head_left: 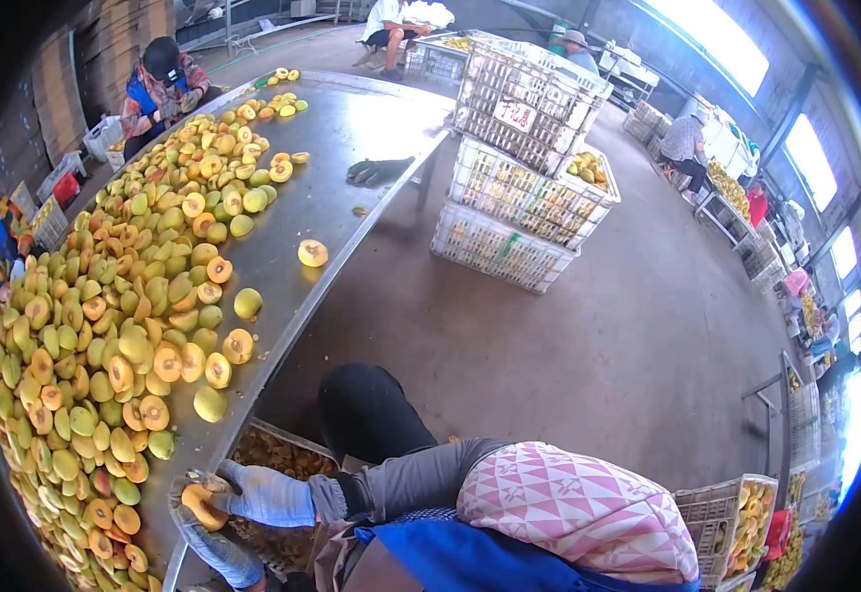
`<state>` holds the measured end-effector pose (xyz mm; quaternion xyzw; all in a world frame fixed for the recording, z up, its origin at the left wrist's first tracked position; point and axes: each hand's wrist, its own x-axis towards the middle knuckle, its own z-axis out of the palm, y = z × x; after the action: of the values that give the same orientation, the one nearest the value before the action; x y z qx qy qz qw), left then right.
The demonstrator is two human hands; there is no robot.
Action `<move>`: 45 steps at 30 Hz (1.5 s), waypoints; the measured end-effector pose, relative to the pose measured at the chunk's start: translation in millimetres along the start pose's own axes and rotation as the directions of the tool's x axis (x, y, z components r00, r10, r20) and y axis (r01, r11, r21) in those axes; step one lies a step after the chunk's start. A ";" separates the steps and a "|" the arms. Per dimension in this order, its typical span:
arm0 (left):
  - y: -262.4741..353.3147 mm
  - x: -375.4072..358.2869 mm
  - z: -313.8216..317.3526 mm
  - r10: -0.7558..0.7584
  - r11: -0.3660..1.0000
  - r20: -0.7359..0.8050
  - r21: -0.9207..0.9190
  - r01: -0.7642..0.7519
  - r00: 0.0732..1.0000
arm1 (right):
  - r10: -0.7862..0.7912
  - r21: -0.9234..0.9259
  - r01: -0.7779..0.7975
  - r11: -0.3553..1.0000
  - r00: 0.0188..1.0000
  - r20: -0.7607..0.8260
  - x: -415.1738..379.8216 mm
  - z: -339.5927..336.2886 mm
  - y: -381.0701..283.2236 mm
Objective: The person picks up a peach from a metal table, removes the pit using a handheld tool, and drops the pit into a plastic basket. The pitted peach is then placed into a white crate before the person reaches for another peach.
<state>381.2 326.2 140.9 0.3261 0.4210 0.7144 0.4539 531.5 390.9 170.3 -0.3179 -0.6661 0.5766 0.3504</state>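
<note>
At the lower left, over the table's near edge, my two gloved hands meet around one orange-fleshed apricot [199,505]. My left hand [215,551], in a grey-blue glove, is curled under and around the fruit from below. From the right, my right hand [267,493] reaches in with thumb and fingers closed at the same fruit. A small dark spot shows at its fingertips, too small to name. Beside them a large heap of halved yellow-green apricots [105,345] covers much of the metal table [287,247]. Several halves lie cut side up near the edge.
A dark glove [379,172] lies at the table's far corner. White crates [504,247] with fruit stand stacked beyond it. Below the table edge is a crate [282,449] of brownish pieces. Another fruit crate [736,523] stands at lower right. A person [162,94] sits across the table.
</note>
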 end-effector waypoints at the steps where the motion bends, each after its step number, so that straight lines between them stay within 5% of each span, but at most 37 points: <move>1: 1.7 -1.0 0.3 0.006 0.999 0.007 0.039 -0.007 1.000 | 0.001 -0.003 -0.001 1.000 1.000 0.013 -0.5 2.8 2.1; 4: -1.9 -2.6 -6.3 0.038 0.992 -0.034 0.124 -0.033 0.999 | 0.034 -0.025 -0.032 0.999 0.997 0.067 -2.1 5.0 0.7; 8: -9.1 -0.2 -45.8 -0.017 0.908 0.314 -0.393 0.146 0.949 | -0.103 -0.112 0.122 0.986 0.981 0.167 -10.9 -7.0 -23.3; 9: -3.9 -2.9 -41.3 -0.051 0.948 0.232 -0.293 0.120 0.971 | -0.147 -0.170 0.175 0.970 0.975 0.164 -9.3 -4.1 -19.0; 11: 3.9 -6.0 -17.4 0.087 0.934 -0.126 0.355 -0.037 0.988 | -0.294 -0.237 0.334 0.912 0.937 0.187 -1.2 -6.0 -17.5; 12: 4.1 -7.2 -7.5 0.158 0.839 -0.224 0.544 -0.011 0.962 | -0.148 -0.266 0.222 0.938 0.951 0.272 0.2 -10.5 -15.4; 14: 14.4 -6.4 12.4 0.322 0.878 -0.145 0.417 -0.237 0.936 | -0.185 -0.247 0.225 0.942 0.967 0.177 4.2 3.8 4.8; 15: 6.9 1.8 2.0 0.025 0.993 -0.281 -0.104 -0.057 0.959 | -0.237 -0.225 0.260 0.939 0.963 0.128 5.3 4.9 3.5; 16: 6.6 4.7 2.4 -0.001 0.979 -0.270 -0.196 -0.054 0.963 | -0.203 -0.227 0.238 0.944 0.965 0.169 3.6 10.3 4.5; 23: 12.6 0.4 9.2 0.171 0.980 -0.270 0.147 -0.135 0.948 | -0.162 -0.366 0.228 0.902 0.966 0.203 -0.7 19.8 11.9; 31: 7.5 -4.6 17.1 0.446 0.658 -0.142 0.721 -0.216 0.884 | -0.120 -0.409 0.177 0.895 0.979 0.163 -13.8 28.3 14.9; 34: 3.0 -1.0 11.3 0.422 0.682 -0.120 0.695 -0.228 0.899 | -0.081 -0.434 0.169 0.885 0.973 0.216 -13.6 21.4 7.4; 37: 2.9 -2.6 13.1 0.218 0.931 -0.237 0.341 -0.129 0.947 | -0.061 -0.469 0.182 0.864 0.963 0.263 -12.8 18.3 6.8; 40: 8.5 -2.6 12.0 0.017 0.996 -0.193 0.089 0.001 0.981 | -0.083 -0.493 0.225 0.841 0.953 0.292 -12.7 15.0 9.1; 42: -5.1 -0.1 -1.4 0.149 0.896 -0.298 0.443 -0.001 0.943 | -0.110 -0.502 0.271 0.821 0.938 0.327 -12.6 11.8 11.1; 44: -8.7 -2.3 -11.9 0.096 0.880 -0.327 0.468 0.073 0.940 | -0.121 -0.473 0.301 0.828 0.919 0.375 -13.8 8.5 14.2; 45: 1.8 -0.3 -6.3 -0.031 0.935 -0.304 0.327 0.135 0.952 | -0.128 -0.458 0.317 0.831 0.908 0.398 -14.0 7.8 15.3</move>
<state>375.3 323.5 139.8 0.2721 0.6156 0.6503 0.3523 533.0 377.0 153.1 -0.2104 -0.8795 0.3801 0.1943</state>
